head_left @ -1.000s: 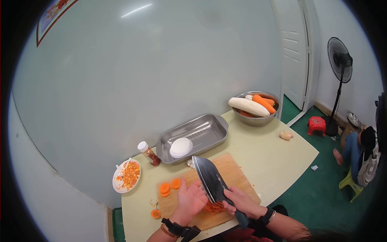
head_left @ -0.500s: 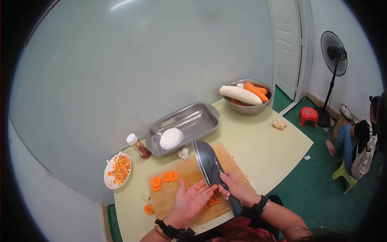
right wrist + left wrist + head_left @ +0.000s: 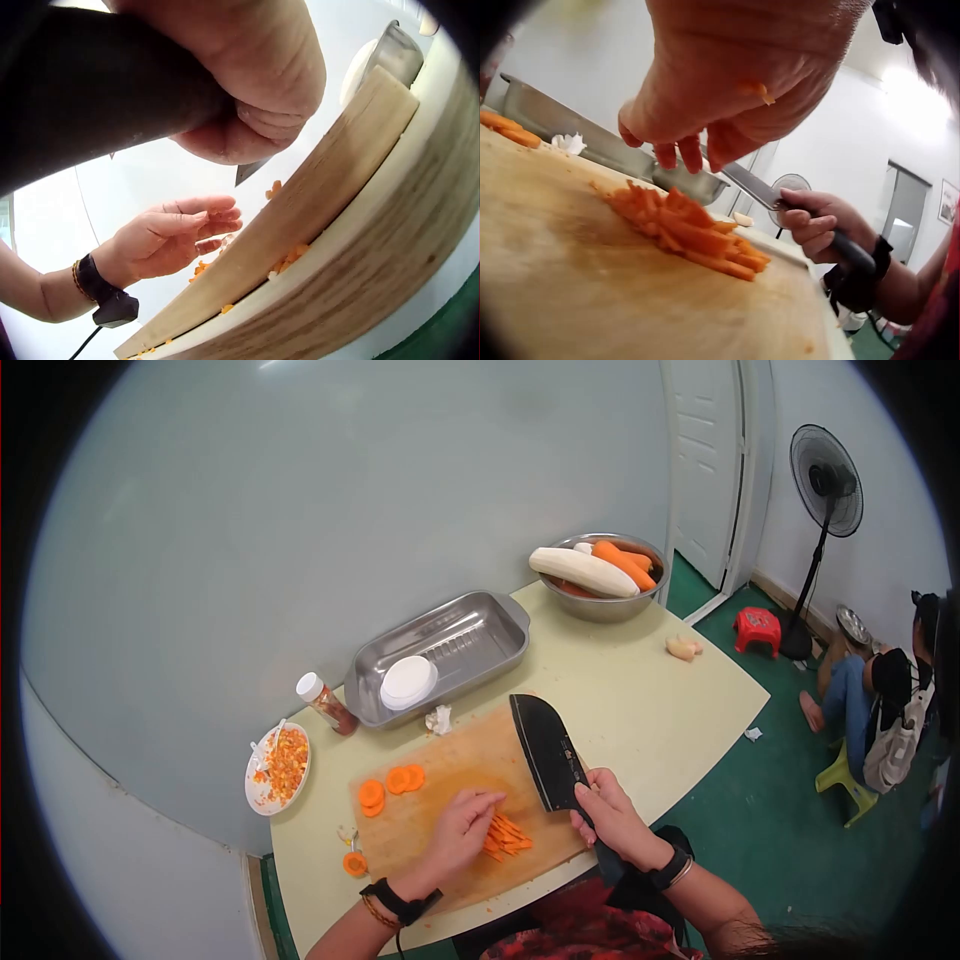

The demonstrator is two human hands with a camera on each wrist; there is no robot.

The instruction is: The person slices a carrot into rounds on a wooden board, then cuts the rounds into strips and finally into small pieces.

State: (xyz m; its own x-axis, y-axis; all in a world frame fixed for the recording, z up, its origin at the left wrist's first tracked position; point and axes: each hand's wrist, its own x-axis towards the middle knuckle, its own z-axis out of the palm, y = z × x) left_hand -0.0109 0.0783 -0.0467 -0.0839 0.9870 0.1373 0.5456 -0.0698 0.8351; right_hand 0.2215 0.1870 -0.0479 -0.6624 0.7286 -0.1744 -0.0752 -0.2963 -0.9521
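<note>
My right hand [image 3: 612,822] grips the black handle of a cleaver [image 3: 548,750], its dark blade held over the right part of the cutting board [image 3: 440,755]. My left hand [image 3: 465,830] is just above a pile of carrot strips [image 3: 508,838], fingers loosely bent and nothing held in them. In the left wrist view those strips [image 3: 686,229] lie heaped below the fingertips, and a bit of carrot [image 3: 757,91] sticks to the hand. Round carrot slices [image 3: 372,794] rest at the board's left side.
Behind the board stands a metal tray [image 3: 470,650] with a white round lid-like piece [image 3: 409,681]. A jar [image 3: 328,705] and a bowl of chopped carrot [image 3: 280,768] are left. A metal bowl [image 3: 605,608] holds carrots and a long pale vegetable. A person [image 3: 890,700] sits at right.
The cleaver has moved right, away from my left hand. My left hand has turned from palm up to palm down over the carrot strips. The head view has shifted slightly.
</note>
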